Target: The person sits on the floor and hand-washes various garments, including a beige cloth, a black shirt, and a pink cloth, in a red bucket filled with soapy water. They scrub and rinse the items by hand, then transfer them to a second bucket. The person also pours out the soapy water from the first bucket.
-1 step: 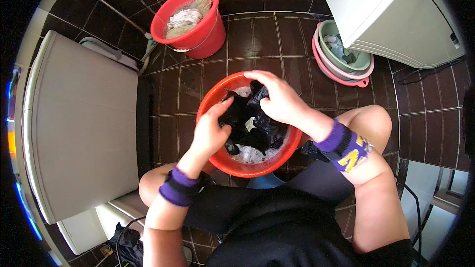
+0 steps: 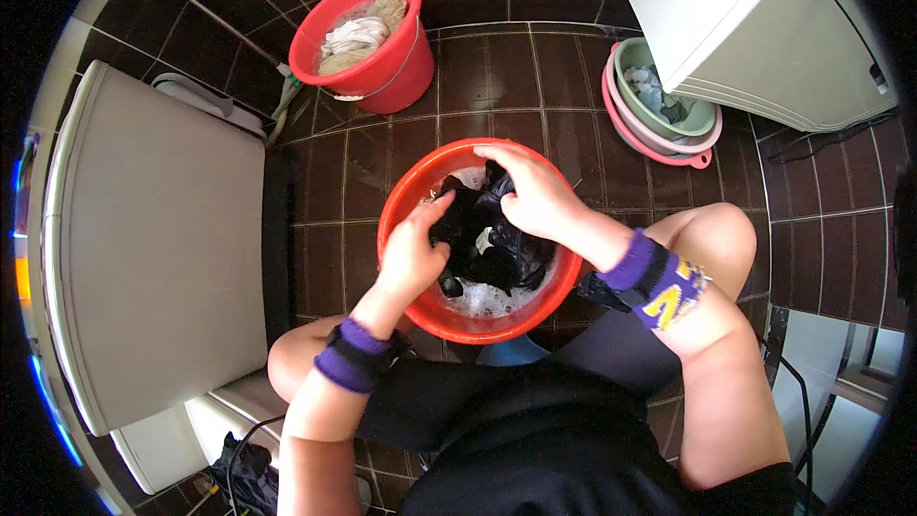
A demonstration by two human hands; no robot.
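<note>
A round orange-red basin (image 2: 401, 325) stands on the floor between my bent legs, with white suds (image 2: 487, 299) and soaked black cloth (image 2: 521, 253) inside. A small pale patch (image 2: 484, 240) shows amid the dark folds. My left hand (image 2: 413, 253) is at the cloth's left side, open, thumb apart from its stretched fingers. Over the far right part of the basin, my right hand (image 2: 535, 193) is open too, its fingertips near the far rim and its thumb toward the cloth. The fingers' undersides are partly hidden.
A red bucket (image 2: 406, 72) with pale wet cloths is at the far left. Nested basins (image 2: 712, 124) holding cloth sit beside a white cabinet (image 2: 755, 48) at the far right. A large white appliance (image 2: 158, 248) flanks me on the left. Part of something blue (image 2: 514, 352) shows under the basin's near edge.
My left hand has shifted slightly to the right, and the right forearm has dipped a little toward the left. The cloth and basin look nearly the same.
</note>
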